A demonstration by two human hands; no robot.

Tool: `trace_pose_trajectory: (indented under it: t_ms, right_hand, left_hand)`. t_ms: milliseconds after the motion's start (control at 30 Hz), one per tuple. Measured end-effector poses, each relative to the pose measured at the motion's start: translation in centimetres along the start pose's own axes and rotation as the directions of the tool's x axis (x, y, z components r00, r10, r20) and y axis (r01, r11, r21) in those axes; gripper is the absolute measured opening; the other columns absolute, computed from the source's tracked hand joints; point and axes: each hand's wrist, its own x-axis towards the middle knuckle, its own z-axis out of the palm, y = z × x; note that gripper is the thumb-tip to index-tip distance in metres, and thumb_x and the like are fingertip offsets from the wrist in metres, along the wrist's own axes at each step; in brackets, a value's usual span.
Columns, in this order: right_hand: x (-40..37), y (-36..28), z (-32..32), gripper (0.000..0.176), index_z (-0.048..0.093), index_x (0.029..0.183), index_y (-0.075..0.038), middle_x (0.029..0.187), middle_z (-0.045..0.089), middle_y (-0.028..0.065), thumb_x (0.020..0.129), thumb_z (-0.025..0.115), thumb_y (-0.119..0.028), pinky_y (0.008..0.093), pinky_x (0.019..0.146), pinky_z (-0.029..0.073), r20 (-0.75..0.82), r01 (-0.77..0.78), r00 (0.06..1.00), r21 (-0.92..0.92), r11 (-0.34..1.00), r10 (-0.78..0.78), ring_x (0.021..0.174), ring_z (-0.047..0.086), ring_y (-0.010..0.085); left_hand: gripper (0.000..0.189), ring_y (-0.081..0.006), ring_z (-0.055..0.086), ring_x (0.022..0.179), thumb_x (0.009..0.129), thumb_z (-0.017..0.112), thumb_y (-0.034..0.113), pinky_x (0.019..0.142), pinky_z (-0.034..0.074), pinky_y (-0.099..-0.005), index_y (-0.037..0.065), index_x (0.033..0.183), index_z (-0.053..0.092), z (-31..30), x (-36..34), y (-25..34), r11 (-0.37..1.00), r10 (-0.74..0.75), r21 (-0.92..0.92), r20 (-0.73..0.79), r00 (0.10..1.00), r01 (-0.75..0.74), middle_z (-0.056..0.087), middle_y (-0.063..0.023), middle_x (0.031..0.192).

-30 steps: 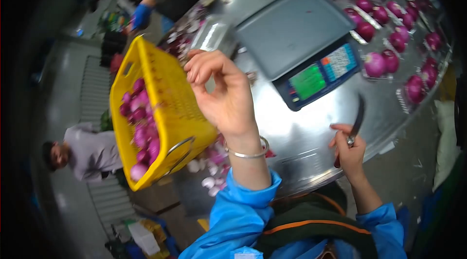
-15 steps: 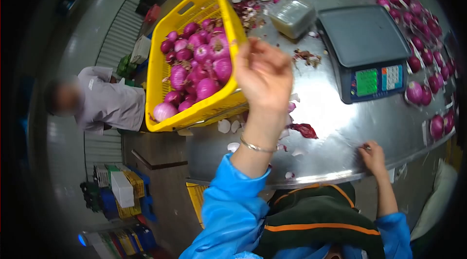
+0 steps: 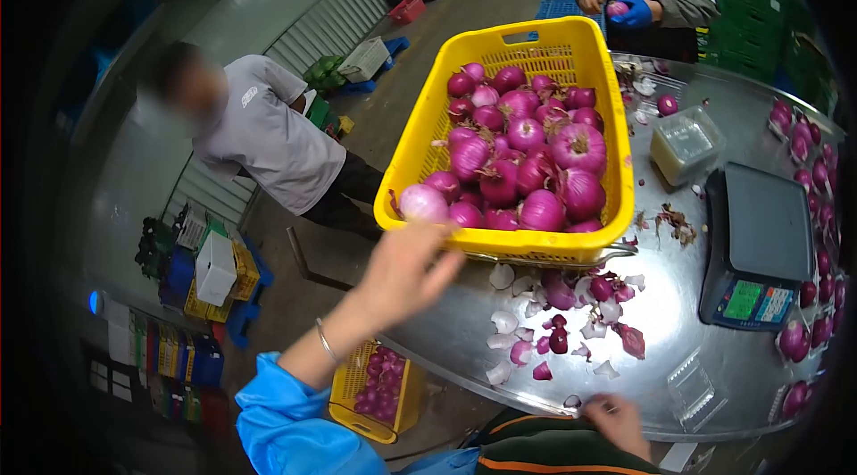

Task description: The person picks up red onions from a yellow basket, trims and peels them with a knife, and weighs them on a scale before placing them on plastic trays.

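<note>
Onions [image 3: 527, 134], glossy, round, fill slotted yellow plastic basket [image 3: 619, 154] just beyond your left hand [image 3: 402, 271], half-open by its rim, contact unclear; your right hand [image 3: 618, 421] is curled, contents unclear.

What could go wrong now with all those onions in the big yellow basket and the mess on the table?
The pale onion sits up at the basket's corner, right by the left hand, so a bump might roll it out. The clear plastic tray lies close to the table's edge, near the right hand, and could get knocked off. Loose onion skins might get brushed onto the floor.
</note>
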Motion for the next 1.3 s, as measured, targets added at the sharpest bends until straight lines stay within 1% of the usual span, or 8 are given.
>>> trace_pose_trajectory:
  t_ms: [167,400,667,800,867,933,1033,1300]
  right_hand:
    - [1.7,-4.5,1.3,0.031,0.068,0.102,-0.011,0.084,0.068,0.0083,0.083,0.068,-0.035,0.0304,0.077,0.048,0.506,-0.085,0.836,-0.261,0.962,0.211,0.08,0.064,0.0181]
    - [3.4,-9.6,2.3,0.026,0.066,0.103,-0.005,0.084,0.068,0.0092,0.087,0.064,-0.025,0.0305,0.071,0.05,0.25,0.048,0.967,-0.394,0.918,0.057,0.078,0.065,0.0168]
    - [2.8,-7.1,2.7,0.026,0.064,0.104,0.0,0.081,0.068,0.0113,0.087,0.063,-0.02,0.0261,0.057,0.05,0.081,-0.063,0.994,-0.122,0.991,0.073,0.065,0.064,0.0136]
    - [2.9,-7.1,2.4,0.025,0.065,0.097,0.002,0.08,0.067,0.012,0.083,0.066,-0.018,0.0266,0.057,0.048,-0.009,-0.038,0.999,-0.082,0.996,0.037,0.061,0.061,0.0126]
    - [3.6,-6.4,2.2,0.023,0.065,0.098,0.002,0.074,0.063,0.0057,0.083,0.065,-0.015,0.0224,0.052,0.043,-0.149,0.017,0.989,0.049,0.999,-0.009,0.057,0.054,0.008]
    - [3.7,-8.2,1.7,0.023,0.063,0.102,0.002,0.072,0.057,0.0003,0.084,0.063,-0.013,0.0188,0.052,0.04,-0.138,-0.02,0.99,0.146,0.989,0.04,0.062,0.052,0.0057]
    - [3.4,-8.5,1.3,0.022,0.063,0.105,0.0,0.072,0.056,-0.0009,0.086,0.061,-0.011,0.0204,0.056,0.042,-0.106,0.007,0.994,0.174,0.985,0.012,0.065,0.052,0.0052]
    - [1.2,-13.9,-1.5,0.047,0.062,0.108,-0.005,0.078,0.059,0.0088,0.062,0.067,0.0,0.0303,0.056,0.048,0.126,0.657,0.751,-0.232,0.717,-0.648,0.065,0.06,0.0216]
  left_hand:
    - [0.073,-0.0326,0.052,0.112,0.073,0.068,0.044,0.094,0.042,-0.0381,0.004,0.129,0.046,1.6,3.2,-13.5,0.914,-0.404,0.119,0.339,0.849,0.388,0.053,-0.0226,0.118]
    - [0.104,-0.0319,0.053,0.114,0.056,0.07,0.07,0.094,0.043,-0.0398,0.006,0.133,0.041,5.3,8.1,-15.0,0.881,-0.456,0.452,0.736,0.5,0.139,0.054,-0.0203,0.122]
    - [0.088,-0.028,0.058,0.107,0.059,0.077,0.049,0.093,0.044,-0.0383,0.005,0.128,0.048,1.5,6.7,-16.1,0.852,-0.367,-0.105,0.58,0.728,0.513,0.06,-0.0174,0.115]
    - [0.104,-0.0253,0.05,0.119,0.055,0.086,0.036,0.1,0.04,-0.0377,0.005,0.139,0.033,-3.8,1.0,-11.9,0.148,-0.158,-0.957,0.227,0.961,0.251,0.046,-0.011,0.133]
    - [0.123,-0.0247,0.04,0.128,0.048,0.089,0.042,0.105,0.035,-0.0404,0.006,0.144,0.021,-3.7,-0.1,-7.7,-0.267,-0.473,-0.865,0.502,0.724,0.425,0.036,-0.0115,0.141]
    - [0.115,-0.0274,0.038,0.13,0.055,0.086,0.041,0.109,0.03,-0.0428,0.005,0.143,0.021,-1.2,-5.8,-4.0,-0.349,-0.142,-0.892,0.354,0.925,0.288,0.036,-0.0129,0.141]
    - [0.104,-0.0289,0.037,0.13,0.063,0.081,0.043,0.11,0.029,-0.0461,0.005,0.141,0.024,4.9,-11.7,3.3,-0.8,-0.069,-0.513,0.594,0.801,0.311,0.036,-0.0138,0.141]
    - [0.107,-0.0253,0.038,0.128,0.062,0.085,0.02,0.106,0.033,-0.04,0.004,0.143,0.016,9.2,-13.7,11.1,-0.478,-0.233,-0.772,0.572,0.787,0.419,0.036,-0.0132,0.137]
